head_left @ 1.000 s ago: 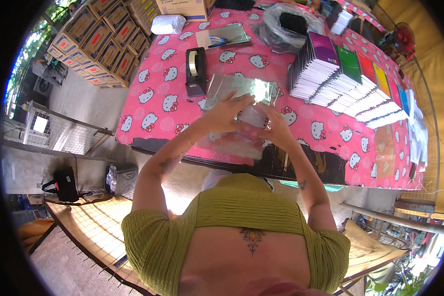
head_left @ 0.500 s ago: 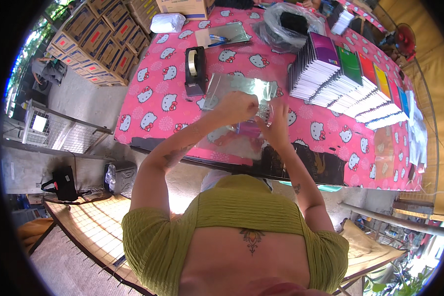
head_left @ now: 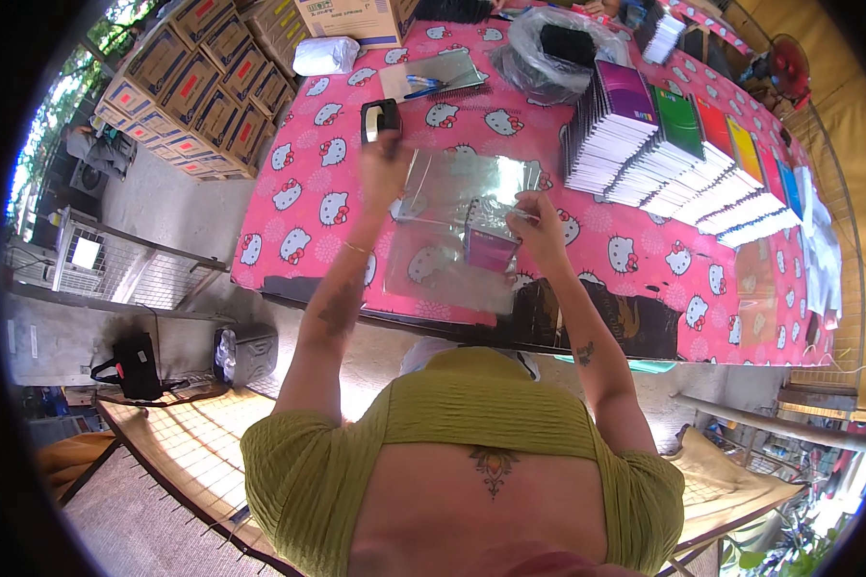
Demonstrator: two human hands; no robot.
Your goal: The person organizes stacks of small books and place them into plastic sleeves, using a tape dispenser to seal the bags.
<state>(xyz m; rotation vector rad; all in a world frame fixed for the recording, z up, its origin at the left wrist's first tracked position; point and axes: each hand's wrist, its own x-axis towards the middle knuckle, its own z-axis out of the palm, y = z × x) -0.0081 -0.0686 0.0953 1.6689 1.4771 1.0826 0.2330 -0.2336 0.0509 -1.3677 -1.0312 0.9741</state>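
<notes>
A small spiral notebook (head_left: 492,248) with a purple cover lies among sheets of clear plastic (head_left: 443,284) near the table's front edge. Whether it is fully inside the plastic, I cannot tell. My right hand (head_left: 541,231) pinches the plastic at the notebook's upper right corner. Ahead and to the left, my left hand (head_left: 383,173) reaches over the near end of a black tape dispenser (head_left: 391,108) holding a roll of tape. Its fingers are blurred and partly merge with the dark dispenser, so their grip does not show.
Tall stacks of spiral notebooks (head_left: 625,144) with coloured covers stand at the right. Behind are a clear plastic bag (head_left: 524,62) with dark contents, pens (head_left: 421,85) on a plastic-wrapped pad, a white packet (head_left: 325,56) and a carton (head_left: 351,21). More cartons (head_left: 191,82) are stacked at the left.
My left hand has moved away from the notebook, left and forward to the tape dispenser. My right hand stays by the notebook, now pinching the plastic at its corner.
</notes>
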